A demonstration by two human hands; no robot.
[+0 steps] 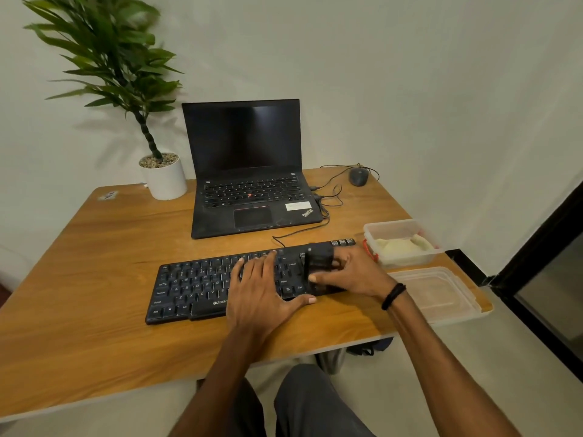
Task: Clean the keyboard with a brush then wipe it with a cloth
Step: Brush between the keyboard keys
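Keyboard [195, 288] — one, left grip [262, 294] flat and released on it, right grip [353, 272] grasping one black brush [318, 260].

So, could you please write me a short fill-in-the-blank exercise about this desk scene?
1. The right hand holds a black ____.
2. The left hand lies flat on the ____.
3. The cream ____ lies in the tub.
4. Left of the laptop stands a potted ____.
Answers: brush; keyboard; cloth; plant.
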